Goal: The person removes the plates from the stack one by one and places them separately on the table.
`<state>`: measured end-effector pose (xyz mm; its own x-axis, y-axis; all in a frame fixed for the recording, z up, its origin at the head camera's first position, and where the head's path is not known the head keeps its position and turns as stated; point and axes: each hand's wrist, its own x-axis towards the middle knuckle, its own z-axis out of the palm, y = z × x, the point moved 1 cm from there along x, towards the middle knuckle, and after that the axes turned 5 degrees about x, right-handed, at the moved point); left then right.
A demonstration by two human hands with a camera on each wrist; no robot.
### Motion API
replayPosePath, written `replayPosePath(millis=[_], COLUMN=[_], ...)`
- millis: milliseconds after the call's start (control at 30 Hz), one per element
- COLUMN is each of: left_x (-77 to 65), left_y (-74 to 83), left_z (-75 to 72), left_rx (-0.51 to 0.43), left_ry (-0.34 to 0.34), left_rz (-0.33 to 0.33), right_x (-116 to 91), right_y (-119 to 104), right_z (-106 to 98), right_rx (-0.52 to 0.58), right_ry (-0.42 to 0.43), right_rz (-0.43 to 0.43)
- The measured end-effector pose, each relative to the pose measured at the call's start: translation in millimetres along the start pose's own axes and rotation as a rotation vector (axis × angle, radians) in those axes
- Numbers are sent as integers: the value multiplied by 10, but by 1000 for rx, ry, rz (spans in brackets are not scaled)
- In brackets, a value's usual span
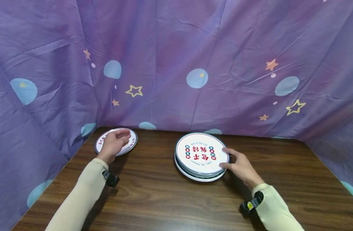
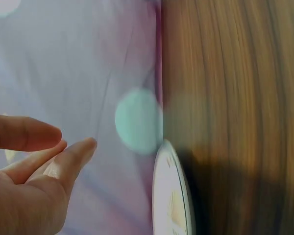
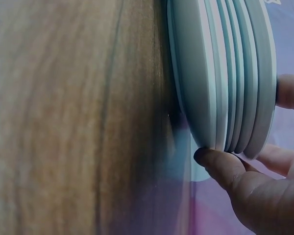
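A small round printed plate (image 1: pixel 130 143) lies flat at the table's far left corner; its rim (image 2: pixel 174 196) shows edge-on in the left wrist view. My left hand (image 1: pixel 122 136) hovers over it with fingers straight and relaxed (image 2: pixel 73 142), holding nothing. A stack of several larger white plates (image 1: pixel 200 154) with red and blue print on top sits mid-table. My right hand (image 1: pixel 231 158) pinches the stack's right edge (image 3: pixel 220 73): the thumb (image 3: pixel 215 161) presses the rims from the side and a fingertip (image 3: pixel 289 90) lies on the top plate.
The dark wooden table (image 1: pixel 164 192) is walled on three sides by a purple cloth with stars and blue dots (image 1: pixel 193 48). The cloth hangs right behind the small plate (image 2: pixel 88 73).
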<state>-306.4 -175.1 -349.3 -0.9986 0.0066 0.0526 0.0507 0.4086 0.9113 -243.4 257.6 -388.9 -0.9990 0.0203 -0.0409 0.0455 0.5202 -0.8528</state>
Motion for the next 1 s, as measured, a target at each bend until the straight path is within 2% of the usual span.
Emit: replayPosePath(millis=[267, 400, 467, 667, 1000], left_x=[-65, -94, -108, -155, -144], left_y=[195, 256, 274, 308, 287], left_z=[622, 898, 1002, 1166, 1282], left_rx=[-22, -8, -33, -166, -167], left_ry=[-212, -266, -288, -346, -294], left_rz=[87, 105, 97, 62, 54], right_x=[47, 76, 88, 104, 96], right_y=[28, 43, 46, 41, 59], right_z=[-43, -58, -49, -7, -7], right_rx=[15, 19, 20, 39, 92], right_ry=[-10, -20, -20, -13, -4], right_rz=[-2, -4, -8, -37, -77])
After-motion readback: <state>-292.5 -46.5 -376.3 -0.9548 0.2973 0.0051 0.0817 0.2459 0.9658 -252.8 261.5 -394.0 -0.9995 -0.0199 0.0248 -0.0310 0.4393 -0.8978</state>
